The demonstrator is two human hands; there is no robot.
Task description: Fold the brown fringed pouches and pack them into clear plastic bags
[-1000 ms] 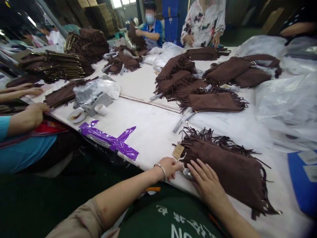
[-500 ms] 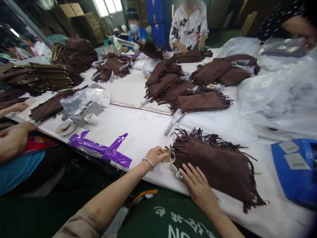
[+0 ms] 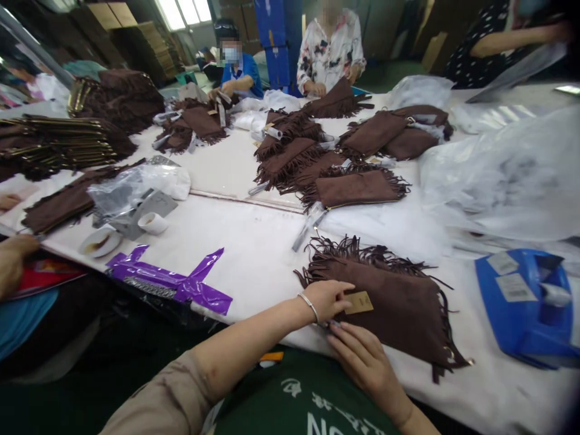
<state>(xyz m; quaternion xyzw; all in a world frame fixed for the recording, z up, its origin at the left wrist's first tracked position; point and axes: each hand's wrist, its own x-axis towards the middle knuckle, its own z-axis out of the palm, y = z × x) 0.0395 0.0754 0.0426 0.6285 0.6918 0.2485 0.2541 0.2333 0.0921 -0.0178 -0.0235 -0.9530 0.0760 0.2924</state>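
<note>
A dark brown fringed pouch (image 3: 399,308) lies flat on the white table before me, fringe along its far side and metal rings at its near right corner. My left hand (image 3: 330,299) pinches a small tan tag (image 3: 360,302) over the pouch's left part, index finger stretched out above it. Close below, my right hand (image 3: 369,356) rests at the pouch's near edge with fingers stretched out side by side. Its fingertips touch something small and greyish that I cannot make out; the thumb is hidden.
A blue plastic holder (image 3: 521,308) stands at right. Purple tape (image 3: 172,281) sticks along the front edge. Beyond lie a white cup (image 3: 153,223), a small dish (image 3: 100,241), more brown pouches (image 3: 362,190) and clear plastic bags (image 3: 502,175). Several people work around the table.
My left hand has moved right with the tag, from beside the pouch onto it. My right hand has slid down to the near edge, its fingers drawn closer together.
</note>
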